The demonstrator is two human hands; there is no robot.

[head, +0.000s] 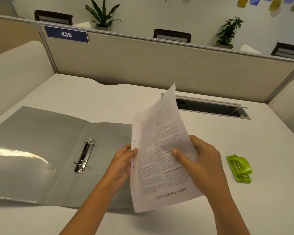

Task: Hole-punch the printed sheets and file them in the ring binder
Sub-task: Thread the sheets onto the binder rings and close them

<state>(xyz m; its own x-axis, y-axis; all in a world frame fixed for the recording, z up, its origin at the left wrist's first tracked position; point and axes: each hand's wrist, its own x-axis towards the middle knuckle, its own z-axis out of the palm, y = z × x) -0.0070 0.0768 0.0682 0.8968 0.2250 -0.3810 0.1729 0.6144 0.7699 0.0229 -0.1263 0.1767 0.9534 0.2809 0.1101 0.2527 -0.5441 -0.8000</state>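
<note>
Printed sheets (161, 150), count unclear, are held tilted above the worktop (210, 133), two punched holes along their left edge. The left hand (124, 160) pinches that edge; the right hand (198, 160) grips the right side. One grey ring binder (41, 150) lies open, its right flap partly hidden. One green hole punch (239, 167) sits right.
</note>
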